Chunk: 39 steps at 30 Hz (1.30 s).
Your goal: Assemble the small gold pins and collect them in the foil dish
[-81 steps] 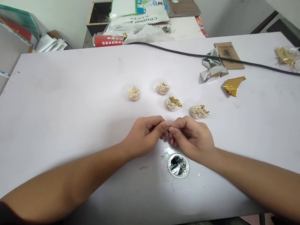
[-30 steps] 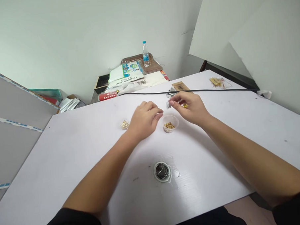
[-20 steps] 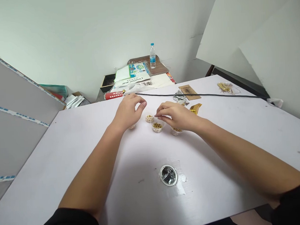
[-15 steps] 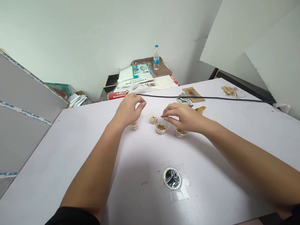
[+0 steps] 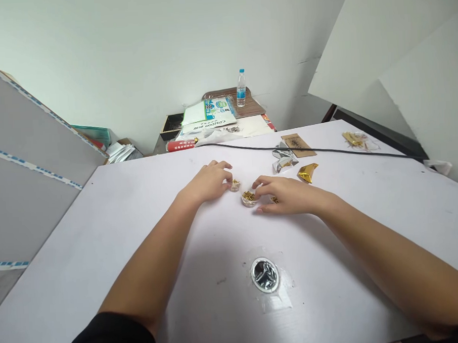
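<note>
Small clear cups of brass-coloured pieces, too small to name, stand on the white table. My left hand (image 5: 213, 182) is beside the left cup (image 5: 234, 186), its curved fingertips at the rim and apart; I cannot tell whether they touch it. My right hand (image 5: 285, 195) has its thumb and fingers spread at the right side of the middle cup (image 5: 249, 199), with nothing visibly gripped. Under the right palm, another cup's brass-coloured contents (image 5: 275, 200) show in part. The cup seen earlier at the far left is hidden by my left hand.
Behind the hands lie a gold foil packet (image 5: 308, 173), a silver foil packet (image 5: 285, 163), a brown card (image 5: 298, 145) and a black cable (image 5: 243, 148). A round, taped-over fitting (image 5: 264, 275) is in front. A water bottle (image 5: 241, 89) stands on a tray beyond the table.
My left hand has moved right and lowered to the left cup. The right hand has lowered toward the middle cup, its fingers spreading. The gold packet shows more fully.
</note>
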Each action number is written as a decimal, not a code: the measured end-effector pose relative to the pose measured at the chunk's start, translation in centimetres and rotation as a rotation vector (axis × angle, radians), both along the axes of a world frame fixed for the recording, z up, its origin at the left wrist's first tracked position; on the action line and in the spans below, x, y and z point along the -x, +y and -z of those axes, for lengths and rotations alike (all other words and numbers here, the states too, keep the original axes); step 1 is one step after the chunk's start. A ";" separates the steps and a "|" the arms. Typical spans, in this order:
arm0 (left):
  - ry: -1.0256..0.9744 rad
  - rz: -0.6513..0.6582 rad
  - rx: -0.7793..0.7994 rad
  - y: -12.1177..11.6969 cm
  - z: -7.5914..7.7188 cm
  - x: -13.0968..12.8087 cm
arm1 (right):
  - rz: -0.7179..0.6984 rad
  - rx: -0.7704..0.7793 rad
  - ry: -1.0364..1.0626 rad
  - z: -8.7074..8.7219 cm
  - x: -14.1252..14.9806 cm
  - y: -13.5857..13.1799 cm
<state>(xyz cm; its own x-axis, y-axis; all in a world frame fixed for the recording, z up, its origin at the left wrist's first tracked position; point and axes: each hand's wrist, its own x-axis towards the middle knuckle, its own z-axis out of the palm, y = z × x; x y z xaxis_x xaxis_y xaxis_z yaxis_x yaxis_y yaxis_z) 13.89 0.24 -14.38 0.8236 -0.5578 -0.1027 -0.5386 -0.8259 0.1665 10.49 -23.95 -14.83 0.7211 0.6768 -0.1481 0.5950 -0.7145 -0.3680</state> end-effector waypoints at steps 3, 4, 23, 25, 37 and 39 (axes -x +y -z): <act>0.015 -0.028 -0.024 0.3 -0.4 -0.1 | 0.010 -0.012 -0.022 0.2 -0.2 0.0; 0.025 -0.033 -0.021 0.6 -0.6 -0.1 | 0.007 -0.026 -0.035 0.2 -0.3 0.0; 0.107 -0.011 -0.018 2.1 -1.6 -0.1 | 0.134 -0.211 -0.343 3.0 -1.9 0.0; 0.140 -0.013 -0.043 2.1 -2.0 0.1 | 0.122 -0.264 -0.322 3.2 -2.3 -0.2; 0.266 -0.161 -0.029 5.0 -4.3 0.7 | 0.019 -0.515 -0.494 3.8 -2.3 -0.9; 0.336 -0.205 -0.096 5.0 -4.0 0.6 | -0.007 -0.467 -0.409 3.9 -2.5 -1.4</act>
